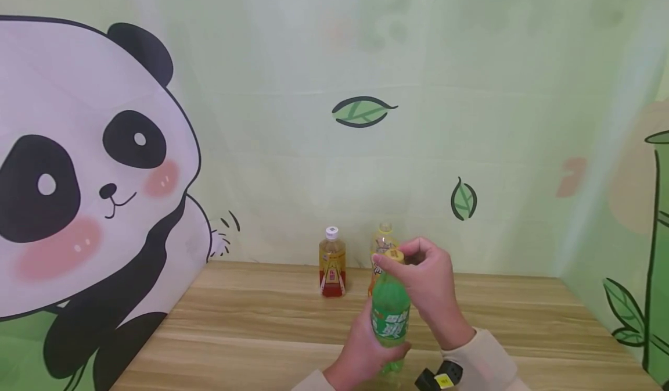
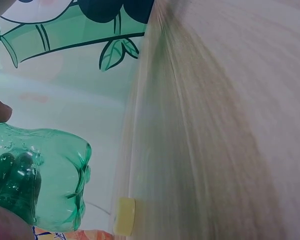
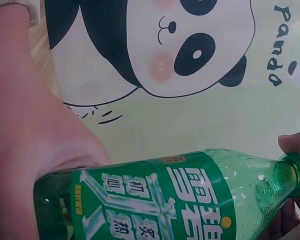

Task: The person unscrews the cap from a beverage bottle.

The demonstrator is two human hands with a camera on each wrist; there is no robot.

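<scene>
My left hand [image 1: 360, 347] grips a green plastic soda bottle [image 1: 391, 321] around its lower half, above the table. The bottle stands nearly upright, and its green label with white characters [image 3: 150, 200] shows in the right wrist view. At the bottle's mouth, the thumb and fingers of my right hand [image 1: 431, 277] pinch a yellow cap [image 1: 394, 255]. Whether the cap is threaded on or loose cannot be told. In the left wrist view the bottle's clear green base [image 2: 60, 175] shows, with fingers seen through it.
Behind the hands an orange-labelled bottle [image 1: 385, 241] stands partly hidden. To its left is a bottle of reddish-brown drink [image 1: 332, 269] with a white cap. A small yellow piece [image 2: 125, 216] lies on the wood-grain table [image 1: 251, 321]. A panda-printed cloth [image 1: 292, 164] hangs behind.
</scene>
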